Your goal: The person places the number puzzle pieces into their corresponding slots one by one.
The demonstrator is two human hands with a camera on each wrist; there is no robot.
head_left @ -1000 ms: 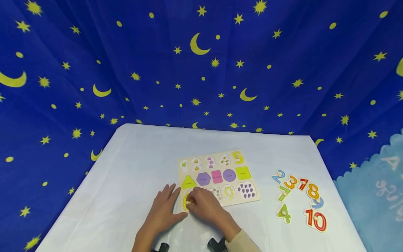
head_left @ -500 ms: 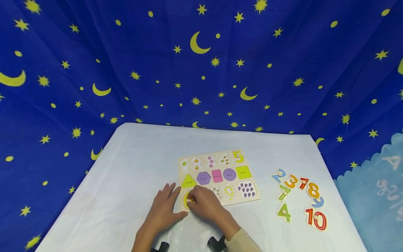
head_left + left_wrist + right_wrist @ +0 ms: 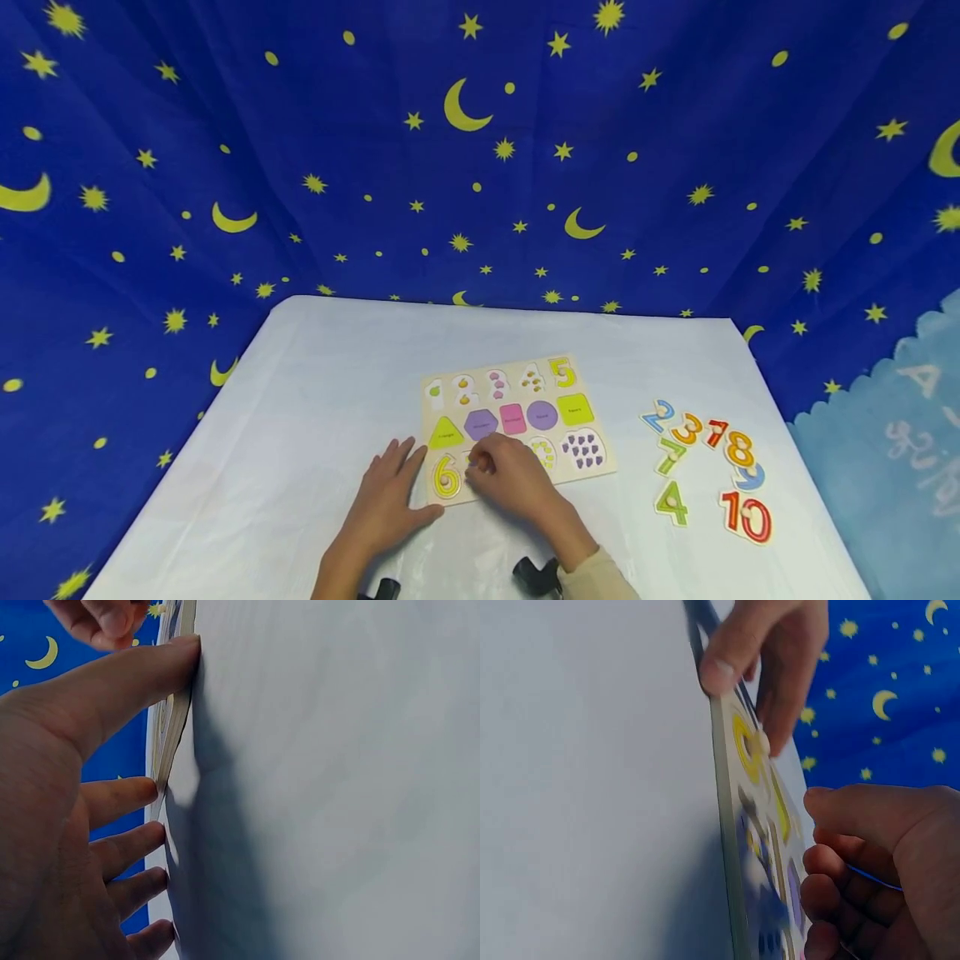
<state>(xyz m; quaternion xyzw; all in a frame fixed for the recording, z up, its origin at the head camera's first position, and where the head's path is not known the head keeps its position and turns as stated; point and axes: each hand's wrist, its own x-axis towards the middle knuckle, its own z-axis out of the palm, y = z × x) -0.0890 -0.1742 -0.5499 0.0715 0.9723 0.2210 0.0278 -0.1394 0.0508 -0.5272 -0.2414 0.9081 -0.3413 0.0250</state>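
Observation:
A wooden number puzzle board (image 3: 570, 476) lies on the white table, with fruit-picture recesses and coloured shapes. The yellow 6 piece (image 3: 438, 482) sits in its lower left recess, its knob showing. My left hand (image 3: 382, 496) lies at the board's left end, fingers stretched out. In the left wrist view its thumb (image 3: 169, 664) touches the board's edge. Just right of the 6, my right hand (image 3: 517, 479) hovers over the lower row. Its fingers (image 3: 821, 896) are loosely curled and hold nothing in the right wrist view. It hides part of the lower row.
The yellow 5 piece (image 3: 562, 373) sits in the board's top right recess. Loose number pieces lie to the right, among them a blue 2 (image 3: 660, 414), a green 4 (image 3: 672, 502) and a red 10 (image 3: 747, 517). A starry blue cloth (image 3: 480, 167) hangs behind the table.
My right hand has let go of the 6 piece's knob and moved a little right, uncovering the 6. The left hand stays in place. The head view has shifted slightly.

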